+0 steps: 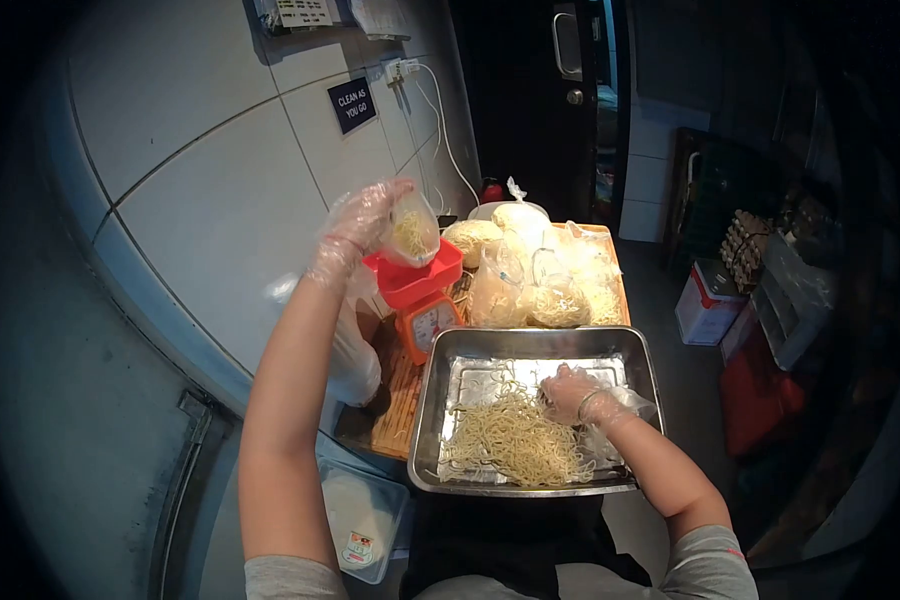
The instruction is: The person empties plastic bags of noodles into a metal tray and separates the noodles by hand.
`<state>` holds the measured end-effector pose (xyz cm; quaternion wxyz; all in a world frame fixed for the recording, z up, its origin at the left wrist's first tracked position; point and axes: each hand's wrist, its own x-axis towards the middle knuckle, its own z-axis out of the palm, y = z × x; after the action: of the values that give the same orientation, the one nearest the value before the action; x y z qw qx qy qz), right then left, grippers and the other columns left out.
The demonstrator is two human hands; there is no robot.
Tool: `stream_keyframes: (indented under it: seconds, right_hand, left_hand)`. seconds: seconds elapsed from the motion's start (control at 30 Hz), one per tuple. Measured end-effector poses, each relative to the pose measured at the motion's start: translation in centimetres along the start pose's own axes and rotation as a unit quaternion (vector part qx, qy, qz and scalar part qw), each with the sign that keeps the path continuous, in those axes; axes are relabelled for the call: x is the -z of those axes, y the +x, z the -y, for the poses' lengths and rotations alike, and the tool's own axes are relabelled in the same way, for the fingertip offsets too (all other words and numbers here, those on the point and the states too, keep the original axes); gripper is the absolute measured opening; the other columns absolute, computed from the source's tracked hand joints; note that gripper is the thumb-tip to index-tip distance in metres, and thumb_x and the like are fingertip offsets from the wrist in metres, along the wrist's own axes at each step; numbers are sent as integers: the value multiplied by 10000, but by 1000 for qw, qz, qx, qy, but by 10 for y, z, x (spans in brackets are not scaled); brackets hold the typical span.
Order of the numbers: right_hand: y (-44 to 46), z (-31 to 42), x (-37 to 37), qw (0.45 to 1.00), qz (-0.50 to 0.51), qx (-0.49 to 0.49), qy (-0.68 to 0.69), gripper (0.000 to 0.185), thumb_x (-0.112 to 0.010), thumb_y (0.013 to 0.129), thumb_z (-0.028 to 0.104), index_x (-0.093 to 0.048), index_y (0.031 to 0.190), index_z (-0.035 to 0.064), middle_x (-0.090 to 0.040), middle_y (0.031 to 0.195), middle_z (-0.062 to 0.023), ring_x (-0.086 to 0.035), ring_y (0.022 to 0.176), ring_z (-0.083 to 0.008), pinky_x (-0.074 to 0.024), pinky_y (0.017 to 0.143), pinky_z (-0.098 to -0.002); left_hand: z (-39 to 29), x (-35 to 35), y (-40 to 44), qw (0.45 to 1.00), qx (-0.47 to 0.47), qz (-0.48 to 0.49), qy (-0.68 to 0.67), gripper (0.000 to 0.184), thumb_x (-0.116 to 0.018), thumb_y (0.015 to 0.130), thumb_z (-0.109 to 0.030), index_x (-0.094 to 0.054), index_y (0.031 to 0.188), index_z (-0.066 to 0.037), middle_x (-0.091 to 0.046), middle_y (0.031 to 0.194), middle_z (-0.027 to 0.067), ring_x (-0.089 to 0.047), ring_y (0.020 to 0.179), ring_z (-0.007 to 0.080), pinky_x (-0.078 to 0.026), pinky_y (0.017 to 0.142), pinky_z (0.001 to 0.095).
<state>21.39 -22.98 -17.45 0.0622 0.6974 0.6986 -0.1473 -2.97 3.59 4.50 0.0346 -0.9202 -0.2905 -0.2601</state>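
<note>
My left hand (370,215), in a clear plastic glove, is closed on the top of a clear plastic bag (413,230) with some noodles inside. The bag hangs at the red pan of a kitchen scale (431,322). In the metal tray (434,390), my right hand (568,393), also gloved, is down at the right edge of a pile of yellow noodles (515,437). Its fingers are curled together, and whatever they hold is too small to make out.
Several filled noodle bags (560,300) crowd the wooden table (398,400) behind the tray. A lidded plastic container (362,525) sits low at the left. Tiled wall (220,190) borders the left side; a red-and-white box (708,305) and egg trays (747,245) stand at the right.
</note>
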Motion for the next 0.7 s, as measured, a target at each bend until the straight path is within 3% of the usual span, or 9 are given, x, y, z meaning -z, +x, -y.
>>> stream_keyframes:
  seconds: [0.1,0.2,0.3,0.4,0.5,0.6,0.67,0.7]
  right_hand:
    - [6,-2,-6,1000,11,-2,1,483,-681,855,348,-575,1261,108,-474,1333,-268,-531,1206,-454,-493,977,-515]
    - [6,0,-6,1000,6,-8,6,508,-693,846,346,-553,1278,117,-440,1373,-273,-507,1228,-477,-497,969,-539]
    - [8,-2,-11,1000,-1,-2,15,522,-711,834,336,-543,1280,123,-421,1397,-279,-493,1240,-492,-500,964,-558]
    - [6,-2,-11,999,-8,-2,33,530,-722,828,311,-530,1286,126,-360,1460,-296,-450,1284,-516,-490,977,-574]
    - [6,0,-9,999,8,-14,44,542,-707,843,302,-514,1324,146,-283,1521,-301,-381,1343,-534,-460,1004,-603]
    - [9,1,-11,998,18,-25,57,557,-688,859,293,-494,1366,169,-266,1536,-293,-348,1363,-539,-431,1031,-614]
    - [10,3,-10,998,28,-33,56,569,-663,874,284,-475,1398,171,-248,1551,-277,-317,1384,-537,-409,1047,-628]
    - [11,3,-12,997,26,-33,57,569,-660,875,285,-474,1399,166,-249,1552,-274,-316,1385,-535,-409,1046,-629]
  left_hand:
    - [-16,-10,-22,997,-47,-1,68,385,-511,908,-16,-592,1275,-98,-581,1372,68,-594,1159,326,-471,1014,367]
    - [-38,-6,-35,1000,13,18,11,324,-524,945,-82,-608,1258,-86,-582,1364,109,-601,1158,337,-489,978,369]
    - [-45,-8,-50,999,18,-6,42,292,-556,922,-71,-645,1199,-56,-587,1338,164,-587,1176,360,-497,958,396]
    - [-74,12,-66,987,125,93,30,249,-588,895,-57,-684,1123,-32,-577,1327,219,-552,1233,374,-501,958,418]
    - [-85,27,-80,993,45,72,83,229,-609,871,-43,-702,1078,-20,-604,1263,250,-516,1285,373,-496,971,434]
    - [-90,35,-90,999,17,9,29,224,-604,880,-64,-705,1073,-10,-640,1164,275,-488,1312,395,-482,997,434]
    - [-89,34,-90,1000,24,-7,-3,182,-618,868,-85,-716,1010,-28,-650,958,272,-548,1189,437,-454,1033,471]
    - [-90,34,-88,1000,30,-1,-1,185,-615,871,-91,-716,1012,-26,-651,956,274,-558,1177,440,-455,1032,470]
